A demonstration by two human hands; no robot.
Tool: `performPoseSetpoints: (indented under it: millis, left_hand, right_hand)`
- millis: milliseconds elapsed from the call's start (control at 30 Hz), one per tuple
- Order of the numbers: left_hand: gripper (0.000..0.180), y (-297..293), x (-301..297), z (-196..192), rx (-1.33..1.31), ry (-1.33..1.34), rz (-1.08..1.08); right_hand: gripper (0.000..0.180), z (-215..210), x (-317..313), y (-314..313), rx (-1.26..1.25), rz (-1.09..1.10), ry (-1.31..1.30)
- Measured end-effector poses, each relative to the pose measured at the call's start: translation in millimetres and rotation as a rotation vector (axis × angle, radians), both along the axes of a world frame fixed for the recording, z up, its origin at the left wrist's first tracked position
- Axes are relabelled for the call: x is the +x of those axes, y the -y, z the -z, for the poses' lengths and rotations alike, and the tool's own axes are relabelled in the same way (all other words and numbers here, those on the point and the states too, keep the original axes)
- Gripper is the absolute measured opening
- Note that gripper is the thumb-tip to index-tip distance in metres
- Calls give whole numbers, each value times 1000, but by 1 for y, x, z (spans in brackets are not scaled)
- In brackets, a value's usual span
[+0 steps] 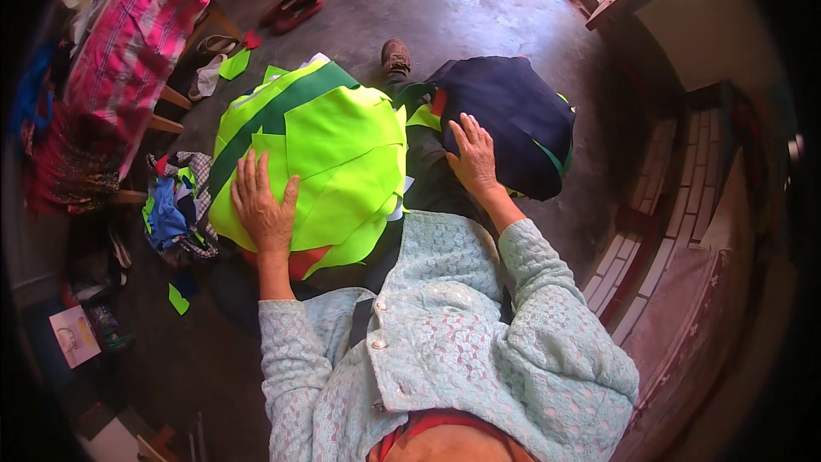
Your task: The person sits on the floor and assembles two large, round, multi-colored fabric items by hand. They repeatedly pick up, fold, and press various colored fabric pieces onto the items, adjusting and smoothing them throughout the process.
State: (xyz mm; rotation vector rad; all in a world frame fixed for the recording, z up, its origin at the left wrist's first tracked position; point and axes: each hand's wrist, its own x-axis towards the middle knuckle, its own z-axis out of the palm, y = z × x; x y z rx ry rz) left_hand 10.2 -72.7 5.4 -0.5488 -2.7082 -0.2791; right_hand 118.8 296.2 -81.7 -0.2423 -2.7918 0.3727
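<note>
A large rounded heap of neon yellow-green cloth pieces (pixel 346 154), with a dark green band and a bit of red at its lower edge, bulges in front of me on the left. My left hand (pixel 267 210) lies on its near left side, fingers stretched and thumb apart, gripping nothing. Beside the heap, to the right, is a rounded navy cloth bundle (pixel 517 115) with green and red edges showing. My right hand (pixel 474 158) is at the bundle's left side, its fingers extended and holding nothing; whether it presses the cloth or only rests there I cannot tell.
At the left, a pink checked cloth (pixel 141 43) drapes over wooden furniture. A patterned bag of scraps (pixel 180 205) sits on the floor below it. Red shoes (pixel 292 12) stand farther back. A brown shoe (pixel 395 57) shows between the bundles. White brick-patterned panels (pixel 676 214) are at right.
</note>
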Motion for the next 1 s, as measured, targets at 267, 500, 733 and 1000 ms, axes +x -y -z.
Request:
performPoseSetpoints:
  millis: [267,500,733,1000]
  left_hand:
    - [62,-1,2,-7,21,34,3]
    - [63,-3,3,-7,5,65,-30]
    - [62,-3,2,-7,35,35,-13]
    - [61,-3,2,-7,84,-2,3]
  right_hand:
    - [63,43,-5,-15,443,63,199]
    - [66,29,-5,-12,171,40,171]
    - [50,35,-9,-18,63,56,125]
    - [48,6,-7,-38,-1472,597,-285]
